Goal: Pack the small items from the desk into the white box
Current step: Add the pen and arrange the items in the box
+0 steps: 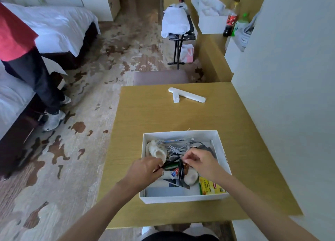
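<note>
Left hand [145, 170] over white box [181, 198], fingers curled, pinched thin black strand [169, 163]; exact item unclear. Box sat near front of desk [145, 113], already crowded: seashell [157, 151], white cable [177, 148]. Right hand [201, 162] pinched, seemingly same strand. Judged nearly done: only white power strip [190, 96] and plug adapter [176, 98] left out on desk. Labels: small tube [172, 174] unreadable; yellow tea box [212, 187] read "Lipton", "YELLOW LABEL TEA"

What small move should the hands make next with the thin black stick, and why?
Probably lower the thin black stick into the white cardboard box and release it: the left hand and right hand both appear to hold it just above the clutter inside. The long white power strip lies unpacked on the tan wooden desk.
</note>
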Demonstrator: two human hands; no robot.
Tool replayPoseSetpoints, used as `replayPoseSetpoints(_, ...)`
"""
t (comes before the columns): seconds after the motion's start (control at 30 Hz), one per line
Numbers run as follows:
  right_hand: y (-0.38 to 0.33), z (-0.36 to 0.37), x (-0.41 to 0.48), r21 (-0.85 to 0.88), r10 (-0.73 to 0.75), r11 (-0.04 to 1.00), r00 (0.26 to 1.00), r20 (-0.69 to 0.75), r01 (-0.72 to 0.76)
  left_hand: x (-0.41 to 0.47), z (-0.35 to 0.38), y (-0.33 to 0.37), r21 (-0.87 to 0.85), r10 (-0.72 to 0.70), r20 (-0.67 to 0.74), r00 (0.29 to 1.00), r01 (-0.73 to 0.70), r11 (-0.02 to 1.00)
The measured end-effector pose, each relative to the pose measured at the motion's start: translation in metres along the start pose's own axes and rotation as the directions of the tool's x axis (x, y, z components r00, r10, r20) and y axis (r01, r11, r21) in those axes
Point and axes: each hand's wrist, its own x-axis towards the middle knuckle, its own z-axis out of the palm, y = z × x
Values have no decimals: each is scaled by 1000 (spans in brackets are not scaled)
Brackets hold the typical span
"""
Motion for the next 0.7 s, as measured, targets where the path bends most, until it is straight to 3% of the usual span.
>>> replayPoseSetpoints(0.2,25,-9,1,-317,109,941,993,-37,-115,0,-6,-8,65,29,62,998,-33,997)
replayPoseSetpoints(0.37,22,-23,-11,-292,22,955,996,-90,-48,19,12,7,194,176,108,978,-194,962)
replayPoseSetpoints(0.53,19,-21,-15,-367,-27,930,1000,6,28,43,33,10,357,122,173,977,-177,917)
replayPoseSetpoints(0.7,24,-10,-11,-440,-66,892,992,105,106,40,32,10,229,119,104,987,-140,963)
